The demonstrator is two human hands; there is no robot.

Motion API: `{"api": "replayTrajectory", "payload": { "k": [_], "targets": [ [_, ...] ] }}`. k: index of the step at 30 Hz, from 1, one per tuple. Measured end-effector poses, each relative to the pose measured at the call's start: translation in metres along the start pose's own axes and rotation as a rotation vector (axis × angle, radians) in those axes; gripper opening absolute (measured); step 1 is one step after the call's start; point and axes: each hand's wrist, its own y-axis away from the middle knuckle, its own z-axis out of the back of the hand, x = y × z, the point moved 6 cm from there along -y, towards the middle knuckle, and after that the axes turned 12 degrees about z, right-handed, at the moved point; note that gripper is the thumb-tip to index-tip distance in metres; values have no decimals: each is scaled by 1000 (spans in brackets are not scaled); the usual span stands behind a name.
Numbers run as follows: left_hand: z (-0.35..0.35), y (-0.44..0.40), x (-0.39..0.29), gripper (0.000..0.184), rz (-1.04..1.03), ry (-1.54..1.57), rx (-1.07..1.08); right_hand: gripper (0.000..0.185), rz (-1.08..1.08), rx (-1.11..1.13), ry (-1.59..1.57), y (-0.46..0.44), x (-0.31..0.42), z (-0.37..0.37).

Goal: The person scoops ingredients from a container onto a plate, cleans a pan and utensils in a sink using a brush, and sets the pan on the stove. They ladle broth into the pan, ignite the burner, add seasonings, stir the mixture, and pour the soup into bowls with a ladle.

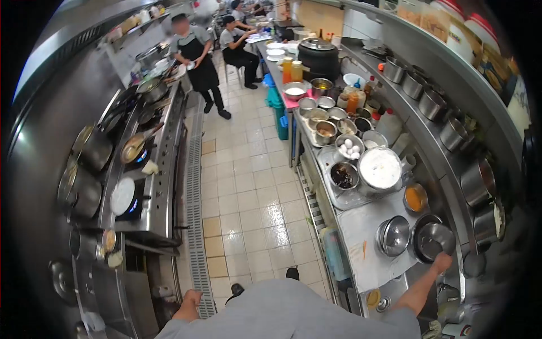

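Note:
My right hand (443,263) reaches to the right-hand counter and is closed at the near rim of a metal bowl (438,236). That bowl sits tilted in a wider dark bowl (419,230); the fingertips are partly hidden. Just left of it are stacked steel bowls (397,233). A steel bowl of orange sauce (416,196) stands behind. My left hand (192,300) hangs low at my left side, fingers loosely bent, with nothing visible in it. It is apart from the stove side.
At left, the stove (158,192) has lit burners, a white round pan (122,196) and a frying pan (133,148). A large white-filled pot (380,168), eggs (349,148) and sauce containers line the right counter. A person in an apron (197,56) stands in the tiled aisle (248,186).

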Motion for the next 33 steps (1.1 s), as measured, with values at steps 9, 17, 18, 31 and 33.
{"api": "replayTrajectory", "payload": {
  "k": [9, 17, 18, 31, 33],
  "targets": [
    [-10, 38, 99, 41, -627, 503, -216, 45, -113, 48, -845, 71, 159, 112],
    [16, 32, 295, 36, -724, 1154, 97, 46, 737, 875, -1579, 477, 564, 319],
    [20, 41, 318, 36, -691, 1196, 97, 41, 799, 1108, -1718, 555, 590, 414],
    [63, 40, 517, 22, -543, 2333, -204, 26, 1851, 2420, -1320, 1157, 605, 762],
    [68, 20, 549, 18, -511, 2505, -282, 32, 1787, 2768, -706, 1223, 619, 778]
  ]
}}
